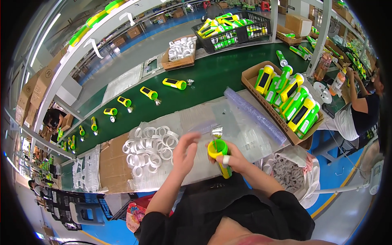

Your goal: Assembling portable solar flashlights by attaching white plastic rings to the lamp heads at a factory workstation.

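Observation:
My right hand (236,160) grips a yellow and green flashlight body (222,167), its open wide end tilted up toward me. A white band wraps one finger of that hand. Just beyond the body's rim sits a shiny silver reflector (217,131), seemingly joined to it by a thin wire. To its left, my left hand (184,154) hovers with fingers stretched out and slightly blurred, nothing visible in it. Beside the left hand lies a loose pile of white plastic rings (151,148) on the cardboard-covered table.
A green conveyor (134,116) carries a row of flashlights with loose reflectors. At right stand a carton (267,107) of flashlights and a sack (308,185) of rings. Beyond the belt are a black crate (245,36) and a box (178,62) of white rings. A co-worker (363,104) sits at right.

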`<state>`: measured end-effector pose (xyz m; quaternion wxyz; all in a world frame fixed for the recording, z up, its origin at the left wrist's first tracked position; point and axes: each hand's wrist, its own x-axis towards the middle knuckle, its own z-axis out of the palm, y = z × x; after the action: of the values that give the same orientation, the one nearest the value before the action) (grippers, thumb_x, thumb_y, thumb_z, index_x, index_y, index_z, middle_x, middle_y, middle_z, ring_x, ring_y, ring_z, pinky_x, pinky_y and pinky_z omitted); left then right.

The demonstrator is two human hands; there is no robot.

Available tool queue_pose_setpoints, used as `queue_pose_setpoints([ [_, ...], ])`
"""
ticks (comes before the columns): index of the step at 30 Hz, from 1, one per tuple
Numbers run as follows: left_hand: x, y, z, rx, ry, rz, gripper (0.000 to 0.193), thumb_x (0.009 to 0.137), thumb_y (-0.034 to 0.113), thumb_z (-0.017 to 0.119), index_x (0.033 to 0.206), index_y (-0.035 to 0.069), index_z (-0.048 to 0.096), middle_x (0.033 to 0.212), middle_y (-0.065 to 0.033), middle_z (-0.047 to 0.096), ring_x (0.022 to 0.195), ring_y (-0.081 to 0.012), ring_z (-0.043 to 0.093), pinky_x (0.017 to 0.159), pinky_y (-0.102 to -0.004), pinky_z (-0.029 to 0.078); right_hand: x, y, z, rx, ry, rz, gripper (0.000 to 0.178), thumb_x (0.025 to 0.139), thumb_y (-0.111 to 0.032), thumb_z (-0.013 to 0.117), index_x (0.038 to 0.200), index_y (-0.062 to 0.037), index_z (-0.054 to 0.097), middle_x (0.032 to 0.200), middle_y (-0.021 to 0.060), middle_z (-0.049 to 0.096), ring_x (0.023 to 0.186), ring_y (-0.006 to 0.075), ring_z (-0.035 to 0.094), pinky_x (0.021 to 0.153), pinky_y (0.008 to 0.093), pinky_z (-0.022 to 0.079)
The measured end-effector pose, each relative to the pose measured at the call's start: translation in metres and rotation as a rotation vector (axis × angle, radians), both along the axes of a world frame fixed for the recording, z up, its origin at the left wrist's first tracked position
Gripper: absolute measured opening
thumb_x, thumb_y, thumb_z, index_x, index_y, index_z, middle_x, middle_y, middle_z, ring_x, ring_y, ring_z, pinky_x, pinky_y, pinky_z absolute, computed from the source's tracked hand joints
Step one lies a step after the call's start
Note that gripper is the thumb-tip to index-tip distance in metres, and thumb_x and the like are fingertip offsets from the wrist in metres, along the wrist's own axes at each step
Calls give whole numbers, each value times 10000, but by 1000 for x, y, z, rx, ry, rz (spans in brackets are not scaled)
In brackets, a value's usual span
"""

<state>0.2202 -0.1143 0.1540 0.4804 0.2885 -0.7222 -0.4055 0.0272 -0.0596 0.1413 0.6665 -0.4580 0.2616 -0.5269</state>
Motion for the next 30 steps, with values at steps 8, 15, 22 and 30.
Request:
queue_pose_setpoints([
  [8,15,-19,23,359,73,-613,302,915,23,547,1204,-8,628,1069,-130,687,970,-204,669,802,-309,538,22,8,0,-73,268,348,550,773,-257,744,1225,-29,530,1053,52,577,1017,161,539,904,312,422],
  [15,55,-15,25,185,51,-283,182,863,31,662,1039,1,695,943,-84,707,854,-144,672,745,-273,530,67,4,11,-53,327,160,664,748,-281,813,1264,-54,464,1138,67,531,1075,170,513,937,327,418],
  [22,98,-8,26,-29,2,69,114,903,69,642,895,-20,713,815,-80,693,763,-151,632,680,-267,489,99,-5,13,-144,559,-3,558,847,-292,737,1268,-37,475,1070,109,608,1012,199,578,889,340,454],
  [30,97,7,1,-239,-7,-147,356,907,228,460,1135,38,657,1131,-126,630,1111,-351,572,962,-446,408,124,-4,10,103,157,97,495,942,-227,627,1342,-49,397,1040,66,567,851,117,591,729,276,490],
])
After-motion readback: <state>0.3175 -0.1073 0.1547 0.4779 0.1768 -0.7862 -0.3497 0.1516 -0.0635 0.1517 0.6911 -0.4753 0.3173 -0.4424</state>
